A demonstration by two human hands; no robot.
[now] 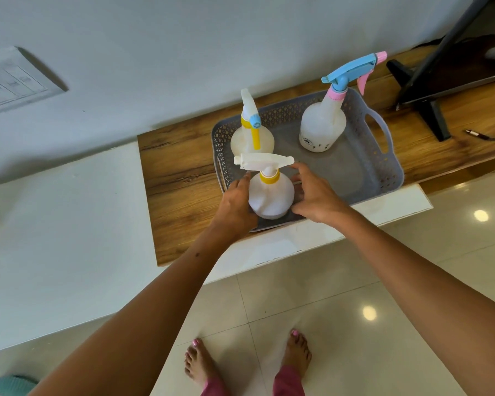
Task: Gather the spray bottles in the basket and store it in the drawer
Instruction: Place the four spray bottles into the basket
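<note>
Hands, left hand (235, 204) and right hand (316, 195), cup near spray bottle (270, 195) in basket (383, 172), fingers seemingly loosely spread.

dark print on far bottle (317, 142), seemingly unreadable

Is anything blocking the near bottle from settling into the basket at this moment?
Nothing visible. The near bottle, between the left hand and right hand, is already over the basket floor at its near left corner. The other two bottles stand farther back, apart from that spot.
</note>
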